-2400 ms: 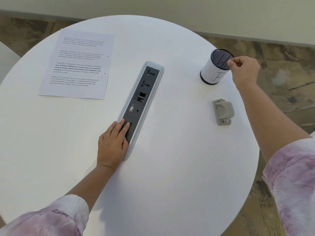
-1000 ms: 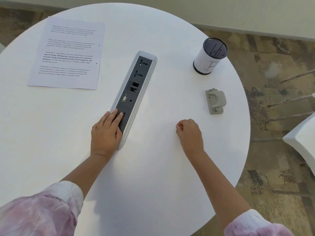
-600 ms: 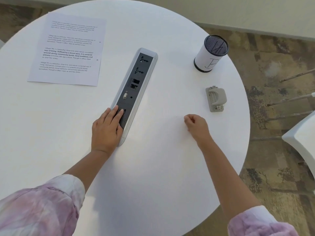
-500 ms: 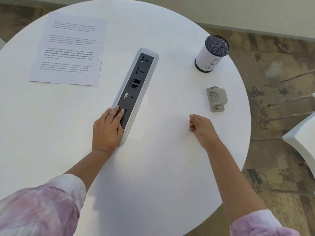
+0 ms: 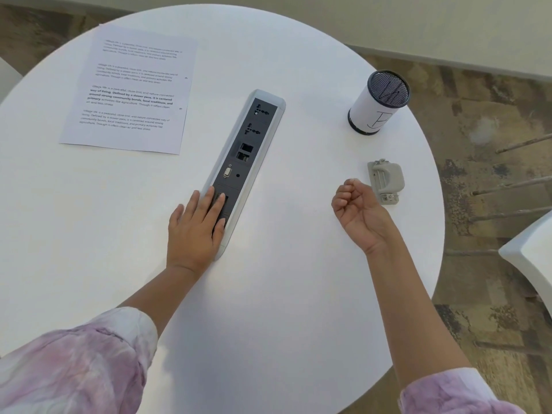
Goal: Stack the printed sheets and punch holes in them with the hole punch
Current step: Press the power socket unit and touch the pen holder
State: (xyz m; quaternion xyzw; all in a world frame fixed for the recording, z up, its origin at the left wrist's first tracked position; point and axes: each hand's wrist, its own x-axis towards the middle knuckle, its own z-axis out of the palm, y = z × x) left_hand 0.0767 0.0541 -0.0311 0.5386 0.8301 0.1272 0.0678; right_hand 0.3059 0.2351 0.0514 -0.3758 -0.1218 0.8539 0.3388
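The printed sheets [image 5: 131,91] lie in one flat pile at the far left of the round white table [image 5: 283,294]. A small grey hole punch [image 5: 386,179] sits near the table's right edge. My right hand [image 5: 360,210] hovers just left of the punch, fingers curled into a loose fist, holding nothing and not touching the punch. My left hand [image 5: 194,228] lies flat, fingers together, on the near end of the socket strip.
A grey socket strip [image 5: 245,156] runs diagonally across the table's middle. A white cylinder pen holder with a black mesh rim [image 5: 377,103] stands at the far right. A white chair [image 5: 531,264] is off the table's right side.
My right hand came back from the pen holder to the table, then slid right and turned palm-up beside the hole punch. My left hand stayed on the socket strip.
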